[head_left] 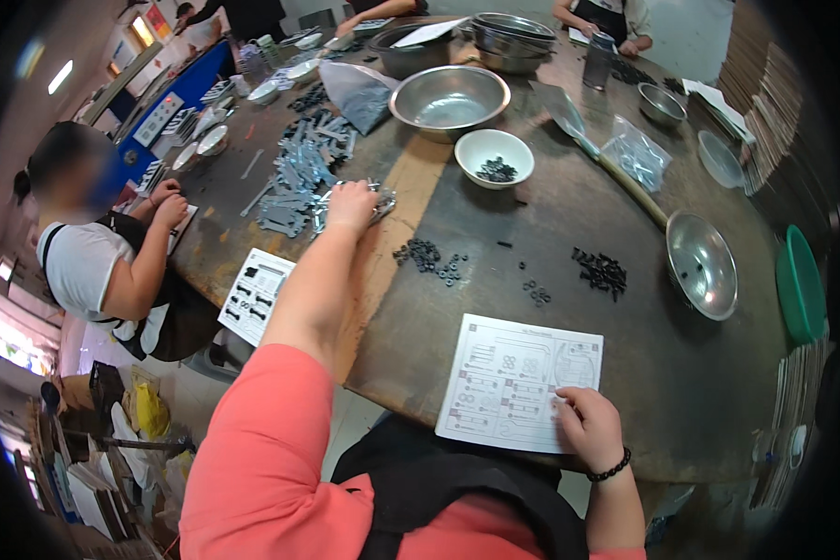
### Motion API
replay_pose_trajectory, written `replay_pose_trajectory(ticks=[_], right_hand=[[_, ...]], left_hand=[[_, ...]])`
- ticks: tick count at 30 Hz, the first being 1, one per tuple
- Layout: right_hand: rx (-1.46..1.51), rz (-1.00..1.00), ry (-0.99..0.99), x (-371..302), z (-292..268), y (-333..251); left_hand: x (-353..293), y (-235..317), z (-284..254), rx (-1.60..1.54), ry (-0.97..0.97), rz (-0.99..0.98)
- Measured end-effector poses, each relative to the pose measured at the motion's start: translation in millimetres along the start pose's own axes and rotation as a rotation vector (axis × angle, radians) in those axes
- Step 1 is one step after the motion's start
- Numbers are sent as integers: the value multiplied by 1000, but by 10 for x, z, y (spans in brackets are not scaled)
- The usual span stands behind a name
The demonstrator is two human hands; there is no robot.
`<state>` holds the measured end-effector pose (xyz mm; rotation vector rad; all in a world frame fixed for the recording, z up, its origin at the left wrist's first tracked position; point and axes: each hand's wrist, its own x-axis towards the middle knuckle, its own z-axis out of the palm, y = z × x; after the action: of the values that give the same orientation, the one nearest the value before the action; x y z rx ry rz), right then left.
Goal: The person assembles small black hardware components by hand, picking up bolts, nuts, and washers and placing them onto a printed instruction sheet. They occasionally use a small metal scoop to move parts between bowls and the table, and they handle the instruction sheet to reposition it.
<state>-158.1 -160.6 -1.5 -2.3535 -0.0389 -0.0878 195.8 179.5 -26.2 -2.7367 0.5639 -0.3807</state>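
Note:
My left hand (350,206) reaches out to a heap of shiny thin metal pieces (383,203), its fingers curled down and the tips hidden. Next to it spreads a pile of flat grey wrenches (301,173). My right hand (590,425), with a dark beaded bracelet at the wrist, rests on the right edge of a printed parts sheet (481,373). Its fingers are curled together; what they hold, if anything, is hidden. Beyond the sheet lie black nuts (422,254), a few rings (537,292) and a cluster of black screws (600,272).
A white bowl (469,177) holds small black parts, with a steel basin (411,98) behind it. A long-handled shovel (562,110), a steel bowl (709,257) and a plastic bag (639,154) lie to the right. A co-worker (93,247) sits at the left beside another sheet (238,313).

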Motion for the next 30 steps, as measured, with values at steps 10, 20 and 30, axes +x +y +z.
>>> replay_pose_trajectory(ticks=[10,20,30], right_hand=[[55,1,50,-25,123,111],[11,29,144,-21,203,107],[-31,-16,155,-36,232,147]], left_hand=[[-272,323,-576,-728,360,-19],[-996,1978,-1132,-996,-69,519],[-1086,2130,-1060,-983,10,529]])
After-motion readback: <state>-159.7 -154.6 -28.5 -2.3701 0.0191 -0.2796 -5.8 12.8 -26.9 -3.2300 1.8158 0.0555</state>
